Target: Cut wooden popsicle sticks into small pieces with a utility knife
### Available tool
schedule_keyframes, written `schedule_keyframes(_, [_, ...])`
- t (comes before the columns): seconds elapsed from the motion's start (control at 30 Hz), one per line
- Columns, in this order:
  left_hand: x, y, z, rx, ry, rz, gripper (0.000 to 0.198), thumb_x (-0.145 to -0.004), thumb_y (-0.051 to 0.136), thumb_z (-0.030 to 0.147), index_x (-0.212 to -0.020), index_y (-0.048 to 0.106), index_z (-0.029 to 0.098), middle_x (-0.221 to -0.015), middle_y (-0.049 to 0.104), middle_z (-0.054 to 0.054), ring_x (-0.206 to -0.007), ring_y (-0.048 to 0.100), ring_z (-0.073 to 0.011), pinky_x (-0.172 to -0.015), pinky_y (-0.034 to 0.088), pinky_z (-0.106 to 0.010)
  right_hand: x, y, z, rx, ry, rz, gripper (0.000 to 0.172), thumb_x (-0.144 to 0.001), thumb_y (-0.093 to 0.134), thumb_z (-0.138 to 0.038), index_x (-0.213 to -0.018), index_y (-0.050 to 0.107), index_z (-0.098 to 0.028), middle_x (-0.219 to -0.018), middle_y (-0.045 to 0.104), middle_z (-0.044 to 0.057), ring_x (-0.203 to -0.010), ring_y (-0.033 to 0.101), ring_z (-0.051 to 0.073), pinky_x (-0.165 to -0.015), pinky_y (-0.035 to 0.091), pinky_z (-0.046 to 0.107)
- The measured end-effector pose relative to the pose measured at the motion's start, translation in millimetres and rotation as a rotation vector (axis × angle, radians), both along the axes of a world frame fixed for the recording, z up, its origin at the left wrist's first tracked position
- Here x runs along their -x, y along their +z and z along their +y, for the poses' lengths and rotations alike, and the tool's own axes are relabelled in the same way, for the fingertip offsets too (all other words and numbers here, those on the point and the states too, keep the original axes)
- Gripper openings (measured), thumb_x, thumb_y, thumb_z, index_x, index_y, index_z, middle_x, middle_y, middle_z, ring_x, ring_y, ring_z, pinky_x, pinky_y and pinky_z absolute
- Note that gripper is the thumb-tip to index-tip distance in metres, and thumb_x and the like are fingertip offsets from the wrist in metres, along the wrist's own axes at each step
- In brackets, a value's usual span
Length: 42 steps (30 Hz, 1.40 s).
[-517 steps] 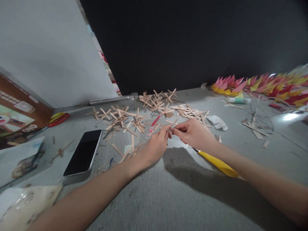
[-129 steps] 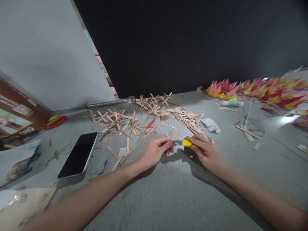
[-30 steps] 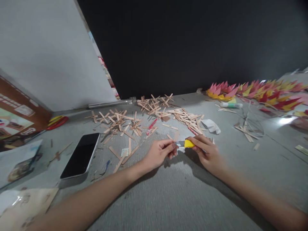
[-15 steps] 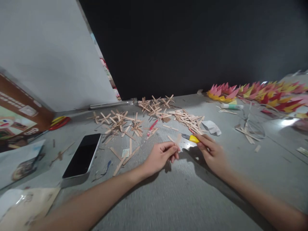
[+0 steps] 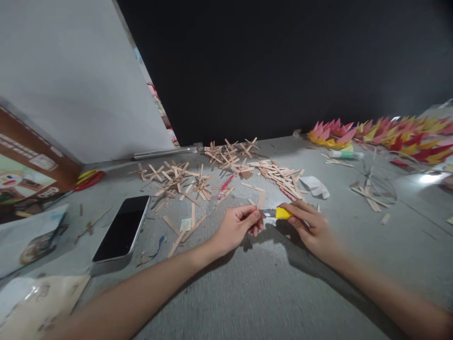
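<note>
My left hand [image 5: 236,227] pinches a short wooden stick [image 5: 261,199] against the grey table [image 5: 247,293], fingers closed on it. My right hand [image 5: 313,226] grips a yellow utility knife [image 5: 281,213], whose blade tip points left at the stick near my left fingertips. Just beyond both hands lie loose wooden sticks [image 5: 279,177] and several sticks glued into crosses [image 5: 177,177].
A black phone [image 5: 122,229] lies at the left, with a printed box [image 5: 24,174] and red-yellow scissors [image 5: 88,177] behind it. A red pen [image 5: 225,185], crumpled paper [image 5: 316,185], a glue tube [image 5: 343,154] and pink, yellow and red folded paper shapes [image 5: 382,134] sit further back and right.
Half a second ago my right hand had the knife lifted off to the right; now it is back with the blade at the stick. My left hand keeps its pinch.
</note>
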State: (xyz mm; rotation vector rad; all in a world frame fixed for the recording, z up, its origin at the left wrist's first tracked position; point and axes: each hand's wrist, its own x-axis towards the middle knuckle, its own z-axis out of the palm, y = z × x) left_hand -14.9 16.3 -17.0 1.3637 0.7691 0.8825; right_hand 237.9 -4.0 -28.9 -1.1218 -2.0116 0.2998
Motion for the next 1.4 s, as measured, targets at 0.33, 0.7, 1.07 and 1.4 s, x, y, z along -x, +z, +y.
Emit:
schedule_keyframes(0.33, [0.9, 1.9, 0.7, 0.008, -0.006, 0.023, 0.046, -0.1, 0.063, 0.056, -0.077, 0.068, 0.016, -0.073, 0.066, -0.002, -0.058, 0.056, -0.0089, -0.058, 0.043, -0.022, 0.3, 1.9, -1.8, 0.003, -0.005, -0.025, 0.031, -0.107, 0.053, -0.024, -0.132, 0.072, -0.03, -0.111, 0.072, 0.008, -0.103, 0.067, 0.026, -0.087, 0.055, 0.042])
schedule_keyframes(0.7, [-1.1, -0.4, 0.4, 0.035, -0.008, -0.008, 0.047, -0.099, 0.064, 0.057, -0.077, 0.066, 0.015, -0.072, 0.066, -0.003, -0.057, 0.056, -0.0089, -0.056, 0.043, -0.021, 0.3, 0.6, -1.3, 0.008, -0.001, -0.021, 0.031, -0.108, 0.052, -0.025, -0.132, 0.071, -0.03, -0.11, 0.072, 0.008, -0.102, 0.067, 0.026, -0.087, 0.054, 0.044])
schedule_keyframes(1.07, [-0.3, 0.3, 0.5, 0.034, 0.013, 0.012, 0.044, -0.099, 0.064, 0.057, -0.081, 0.067, 0.017, -0.073, 0.066, -0.002, -0.057, 0.055, -0.0095, -0.056, 0.042, -0.021, -0.6, -2.4, -0.4, 0.032, -0.025, 0.0, 0.032, -0.108, 0.052, -0.028, -0.133, 0.071, -0.03, -0.114, 0.072, 0.009, -0.105, 0.068, 0.027, -0.088, 0.056, 0.045])
schedule_keyframes(1.4, [0.0, 1.6, 0.9, 0.026, -0.007, 0.016, 0.046, -0.1, 0.063, 0.057, -0.077, 0.067, 0.017, -0.073, 0.066, -0.002, -0.058, 0.055, -0.0097, -0.057, 0.042, -0.022, 0.1, 0.1, -1.0, 0.027, -0.005, -0.027, 0.032, -0.108, 0.052, -0.025, -0.134, 0.07, -0.032, -0.111, 0.072, 0.007, -0.102, 0.068, 0.025, -0.087, 0.054, 0.042])
